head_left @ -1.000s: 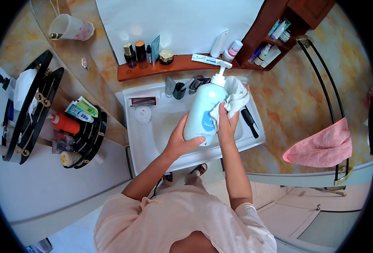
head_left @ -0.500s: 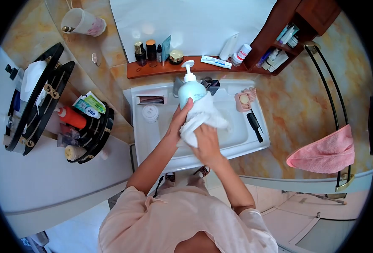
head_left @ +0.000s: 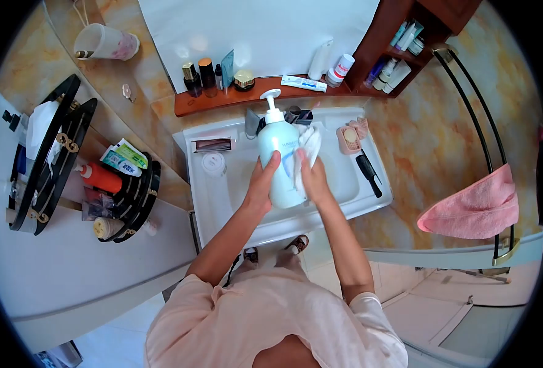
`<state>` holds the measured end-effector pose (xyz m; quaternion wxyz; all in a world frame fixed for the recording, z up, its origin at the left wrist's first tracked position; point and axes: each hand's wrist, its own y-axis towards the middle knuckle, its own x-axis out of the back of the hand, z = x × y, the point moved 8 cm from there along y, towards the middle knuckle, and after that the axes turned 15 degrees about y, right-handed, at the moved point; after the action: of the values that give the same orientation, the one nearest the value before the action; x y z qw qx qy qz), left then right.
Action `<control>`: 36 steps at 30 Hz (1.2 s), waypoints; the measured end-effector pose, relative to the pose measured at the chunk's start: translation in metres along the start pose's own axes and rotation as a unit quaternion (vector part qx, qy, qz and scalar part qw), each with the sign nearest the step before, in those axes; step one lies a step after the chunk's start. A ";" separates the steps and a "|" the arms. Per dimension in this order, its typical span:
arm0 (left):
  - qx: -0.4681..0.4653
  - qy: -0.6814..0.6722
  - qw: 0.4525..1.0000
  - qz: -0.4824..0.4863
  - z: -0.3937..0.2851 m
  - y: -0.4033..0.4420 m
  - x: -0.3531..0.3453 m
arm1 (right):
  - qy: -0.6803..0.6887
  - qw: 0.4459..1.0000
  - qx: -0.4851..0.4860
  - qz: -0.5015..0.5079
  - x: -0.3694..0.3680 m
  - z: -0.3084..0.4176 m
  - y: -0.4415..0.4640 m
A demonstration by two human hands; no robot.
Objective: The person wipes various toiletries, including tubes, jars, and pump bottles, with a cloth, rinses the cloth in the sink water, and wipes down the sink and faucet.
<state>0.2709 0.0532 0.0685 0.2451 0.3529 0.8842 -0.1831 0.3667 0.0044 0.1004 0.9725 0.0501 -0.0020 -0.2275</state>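
Pump bottle sits between two equally near hands, its pump end pointing away from the person, left hand gripping it, right hand holding white cloth against it.

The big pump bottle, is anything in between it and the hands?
Yes, on one side: the white cloth is between the right hand and the pump bottle. Nothing visible is between the left hand and the bottle.

Home bathroom, it seems: white washbasin before me at center, toiletries on wooden shelf above, pink towel hanging at right.
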 end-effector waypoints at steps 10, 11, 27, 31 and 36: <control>-0.095 0.097 0.988 -0.068 -0.021 0.002 -0.007 | -0.070 0.982 0.157 -0.075 -0.010 0.019 -0.012; -0.109 0.107 0.987 -0.057 -0.019 -0.001 -0.011 | -0.027 0.994 0.078 -0.066 0.001 0.009 -0.003; 0.037 0.016 0.972 0.233 -0.002 0.014 -0.031 | 0.168 0.982 0.034 -0.084 0.033 0.010 -0.006; 0.070 -0.026 0.981 0.179 0.008 0.015 -0.026 | 0.135 0.989 0.013 -0.059 0.031 0.008 -0.007; -0.045 0.002 0.999 0.016 -0.029 0.025 -0.004 | -0.113 0.972 0.204 -0.016 -0.017 0.052 -0.060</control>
<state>0.2819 0.0827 0.0907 0.2622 0.3556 0.8864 -0.1382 0.3232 -0.0463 0.1469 0.9313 0.2215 -0.1573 -0.2425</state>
